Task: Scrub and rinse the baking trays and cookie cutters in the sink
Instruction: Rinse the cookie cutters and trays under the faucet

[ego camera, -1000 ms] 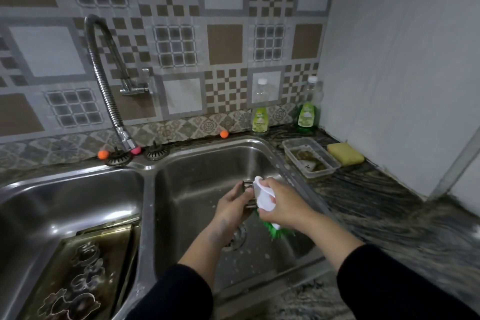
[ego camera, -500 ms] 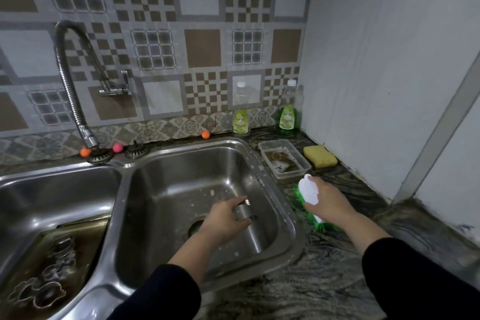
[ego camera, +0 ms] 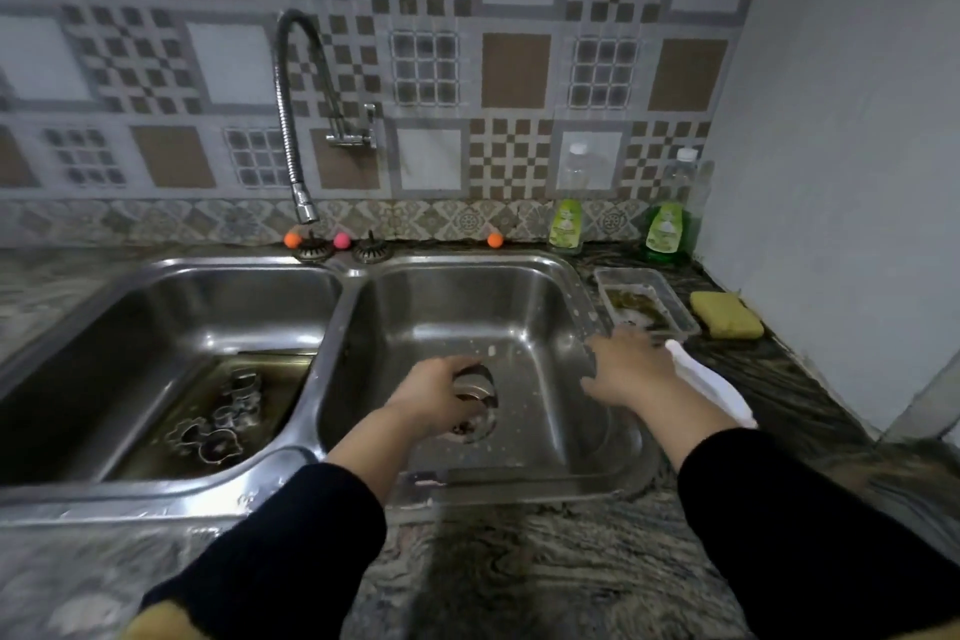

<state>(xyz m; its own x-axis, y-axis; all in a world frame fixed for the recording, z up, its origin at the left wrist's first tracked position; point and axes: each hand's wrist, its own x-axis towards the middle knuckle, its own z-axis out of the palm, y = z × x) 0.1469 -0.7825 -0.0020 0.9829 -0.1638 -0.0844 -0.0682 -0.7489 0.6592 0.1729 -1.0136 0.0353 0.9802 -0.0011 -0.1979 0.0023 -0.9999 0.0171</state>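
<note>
Since half a second ago the right hand [ego camera: 631,369] has let go of the white-handled scrub brush [ego camera: 711,387], which now lies on the dark marbled worktop [ego camera: 519,561] just right of the sink; that hand, blurred, has swung back over the right basin's [ego camera: 519,317] edge with fingers spread and holding nothing. The left hand [ego camera: 434,392] is curled round a small round metal cookie cutter [ego camera: 475,385], held low in the right basin just above the drain; it has barely moved.

By my reading the task is well short of done — this one cutter looks scrubbed, with the brush set down, but unrinsed; the flexible tap [ego camera: 296,120] hangs over the divide between the basins and no water can be seen running. In the left basin [ego camera: 156,307] a dark baking tray [ego camera: 260,411] lies flat on the bottom, with several more cookie cutters [ego camera: 221,421] resting on it, apparently in murky water; all of these seem left to wash.

The held cutter is a shiny steel ring, half hidden by the fingers; its exact shape cannot be made out. The tray looks brown and dull; the cutters on it are outline shapes in thin metal, one flower-like, lying close together.
</note>
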